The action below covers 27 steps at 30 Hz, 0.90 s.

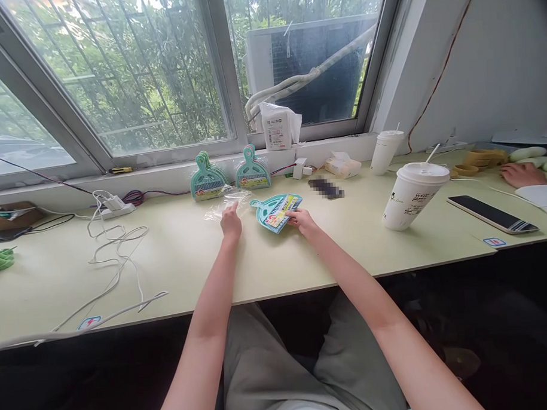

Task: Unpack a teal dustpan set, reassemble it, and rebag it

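Observation:
My right hand (302, 221) grips a small light-green dustpan-and-brush set (267, 206) by the edge with a printed label, thumb on top. The set's handle end points left, toward my other hand. My left hand (231, 221) is closed on a clear plastic bag (237, 200), which lies crumpled and spread behind and beside it. Against the wall lean two groups of similar dustpan sets: a left stack (206, 177) and a right stack (252, 168), both partly wrapped in clear plastic.
White cables (116, 252) sprawl over the table's left side beside a power strip (116, 207). To the right stand a large lidded cup (414, 194), a smaller cup (387, 152), a tissue pack (343, 165) and a phone (493, 214). Another person's hand (524, 175) rests at the far right.

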Available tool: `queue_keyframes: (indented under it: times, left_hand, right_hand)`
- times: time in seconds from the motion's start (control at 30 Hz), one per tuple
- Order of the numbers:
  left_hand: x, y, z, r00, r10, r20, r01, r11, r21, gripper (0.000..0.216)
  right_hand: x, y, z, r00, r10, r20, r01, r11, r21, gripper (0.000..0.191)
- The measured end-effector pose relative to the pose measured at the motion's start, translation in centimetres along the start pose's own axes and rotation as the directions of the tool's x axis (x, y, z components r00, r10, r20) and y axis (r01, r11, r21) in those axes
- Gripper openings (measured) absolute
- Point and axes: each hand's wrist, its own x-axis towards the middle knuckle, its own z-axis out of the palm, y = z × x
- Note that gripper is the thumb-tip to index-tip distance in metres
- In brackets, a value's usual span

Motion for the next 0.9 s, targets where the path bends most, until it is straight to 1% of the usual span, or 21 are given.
queue_keyframes:
  times: [0.07, 0.2, 0.27, 0.33, 0.53, 0.6, 0.67, 0.73, 0.83, 0.9]
  left_hand:
    - [-0.1, 0.3, 0.0, 1.000, 0.023, 0.006, -0.023, 1.000, -0.002, 0.067]
    - [-0.5, 0.9, -0.1, 0.996, 0.087, 0.013, -0.087, 0.996, -0.021, 0.066]
    - [-0.6, 1.1, -0.2, 0.993, 0.115, 0.016, -0.115, 0.993, -0.032, 0.066]
    - [-0.7, 1.3, -0.2, 0.991, 0.136, 0.020, -0.135, 0.990, -0.043, 0.066]
    - [-1.1, 1.9, 0.2, 0.961, 0.262, 0.085, -0.253, 0.962, -0.102, 0.069]
    - [-1.3, 2.2, 0.4, 0.952, 0.289, 0.101, -0.274, 0.951, -0.146, 0.069]
    - [-1.4, 2.5, 0.4, 0.944, 0.315, 0.103, -0.291, 0.937, -0.193, 0.068]
    - [-1.5, 2.9, 0.3, 0.935, 0.345, 0.083, -0.317, 0.918, -0.240, 0.065]
    - [-1.8, 3.9, -0.1, 0.918, 0.395, 0.024, -0.370, 0.879, -0.302, 0.055]
    - [-2.1, 4.7, -0.4, 0.912, 0.407, -0.051, -0.400, 0.858, -0.322, 0.048]
  right_hand:
    - [-0.2, -0.1, 0.1, 0.999, -0.009, 0.034, 0.010, 1.000, -0.012, 0.014]
    - [-0.6, -0.3, 0.5, 0.986, -0.002, 0.168, 0.012, 0.998, -0.058, 0.018]
    - [-0.8, -0.3, 0.6, 0.977, 0.004, 0.212, 0.011, 0.997, -0.072, 0.018]
    - [-0.7, -0.3, 0.7, 0.979, 0.004, 0.202, 0.010, 0.997, -0.071, 0.017]
    - [-0.2, -0.1, 0.3, 0.998, -0.051, 0.047, 0.051, 0.999, -0.002, 0.014]
    - [-0.2, -0.1, 0.2, 0.998, -0.063, 0.019, 0.063, 0.998, 0.012, 0.014]
    - [-0.2, -0.1, 0.3, 0.997, -0.067, 0.028, 0.066, 0.998, 0.009, 0.015]
    - [-0.3, 0.0, 0.4, 0.994, -0.075, 0.076, 0.076, 0.997, -0.009, 0.015]
    - [-0.6, -0.1, 0.8, 0.984, -0.114, 0.136, 0.116, 0.993, -0.004, 0.017]
    - [-0.8, -0.3, 0.9, 0.981, -0.151, 0.120, 0.147, 0.988, 0.040, 0.017]
